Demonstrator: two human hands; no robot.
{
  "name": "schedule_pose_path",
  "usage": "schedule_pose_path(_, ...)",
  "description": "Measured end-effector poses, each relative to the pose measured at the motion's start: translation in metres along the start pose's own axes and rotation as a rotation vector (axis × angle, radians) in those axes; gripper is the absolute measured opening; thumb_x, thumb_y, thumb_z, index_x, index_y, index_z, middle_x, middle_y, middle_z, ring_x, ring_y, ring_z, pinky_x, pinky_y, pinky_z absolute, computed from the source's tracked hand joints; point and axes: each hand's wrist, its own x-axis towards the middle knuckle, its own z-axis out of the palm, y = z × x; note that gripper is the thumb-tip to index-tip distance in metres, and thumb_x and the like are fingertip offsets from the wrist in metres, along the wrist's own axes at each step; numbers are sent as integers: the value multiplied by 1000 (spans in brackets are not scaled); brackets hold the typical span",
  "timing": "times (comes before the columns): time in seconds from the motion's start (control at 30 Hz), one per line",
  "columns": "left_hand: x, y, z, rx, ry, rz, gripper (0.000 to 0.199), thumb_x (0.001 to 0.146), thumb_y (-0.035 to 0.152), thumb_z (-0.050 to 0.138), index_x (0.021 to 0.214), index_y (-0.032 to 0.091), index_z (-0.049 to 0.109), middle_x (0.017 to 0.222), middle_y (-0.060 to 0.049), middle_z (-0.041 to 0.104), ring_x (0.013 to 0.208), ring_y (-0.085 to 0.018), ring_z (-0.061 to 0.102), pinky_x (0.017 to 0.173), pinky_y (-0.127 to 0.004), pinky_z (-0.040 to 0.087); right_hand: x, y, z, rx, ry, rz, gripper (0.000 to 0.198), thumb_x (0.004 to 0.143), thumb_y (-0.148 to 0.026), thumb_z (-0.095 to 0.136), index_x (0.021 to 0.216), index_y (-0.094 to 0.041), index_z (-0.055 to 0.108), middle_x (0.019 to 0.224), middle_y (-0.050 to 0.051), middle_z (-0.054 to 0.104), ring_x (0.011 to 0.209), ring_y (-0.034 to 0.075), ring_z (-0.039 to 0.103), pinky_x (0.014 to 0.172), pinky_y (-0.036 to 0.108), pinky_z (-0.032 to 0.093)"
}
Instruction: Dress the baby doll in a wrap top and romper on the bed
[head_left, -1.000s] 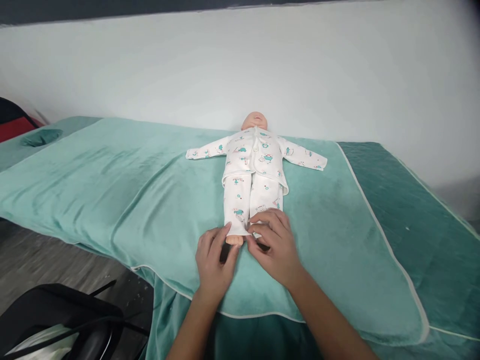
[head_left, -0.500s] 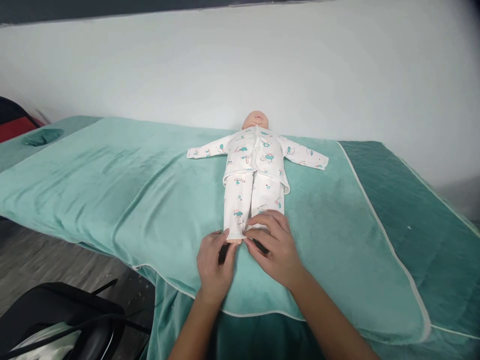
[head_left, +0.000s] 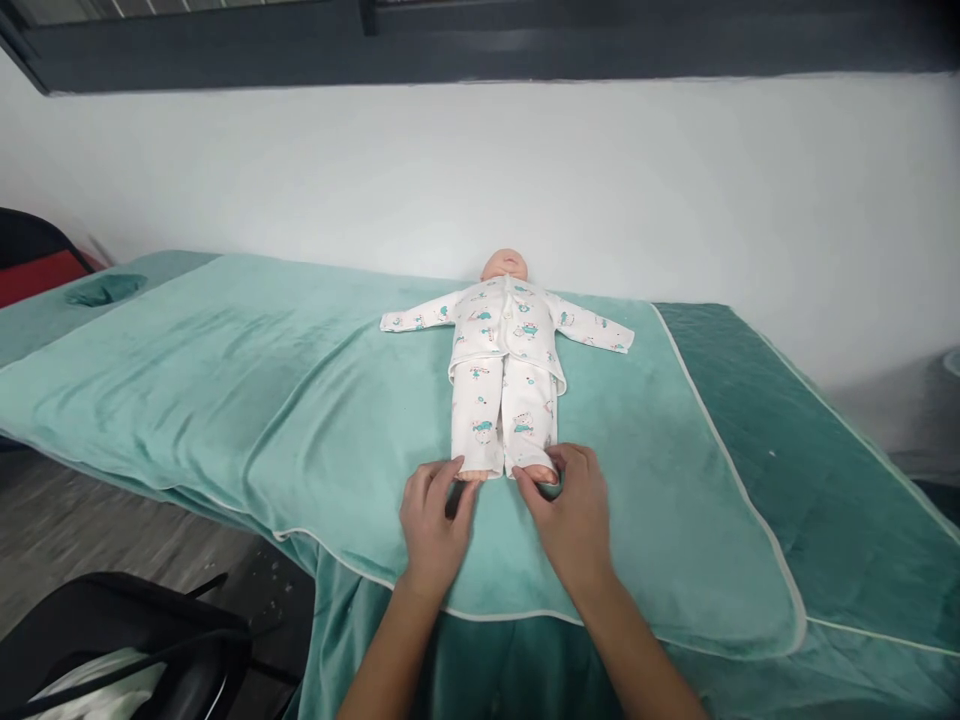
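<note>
Head view: white wall (head_left: 480, 180) across the back, dark grey window frame (head_left: 480, 50) along the top, padded massage bed (head_left: 172, 265) running the width below, face hole (head_left: 105, 290) at its far left end. Bed has a dark teal cover (head_left: 757, 390), exposed at right; light teal blanket (head_left: 337, 420) with pale piping spread over it, some creases left of centre. Baby doll (head_left: 505, 265) is on its back on the blanket, right of the creases, head toward the wall, feet toward the wearer. Both arms out sideways in white printed jacket (head_left: 505, 320), front closed; matching white trousers (head_left: 478, 420) on the legs, hem of the jacket over the waist, toes poking out of both cuffs. Left hand (head_left: 435, 515) at the left-of-view cuff: thumb and index parted in a C, index tip on the outer edge, thumb tip by the inner side of the foot. Right hand (head_left: 576, 515) at the other cuff: thumb at the inner edge, index curled round the outer side, gap between them spanning the foot. Can't tell if either pinches fabric. Lower left: black chair (head_left: 127, 620), pale crumpled item on it, wood-look floor (head_left: 120, 535) behind.
</note>
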Motion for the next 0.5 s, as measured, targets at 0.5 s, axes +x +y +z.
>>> schedule_pose_path(0.5,-27,-12,-59,-75,-148,-153,22,93,24,56,114,21,58,108,-8,65,104,-19,63,91,-35,53,26,-19,-46,134,-211,-185,2,93,-22,54,91,-23,56,93,4,58,76,16,57,67,30,48)
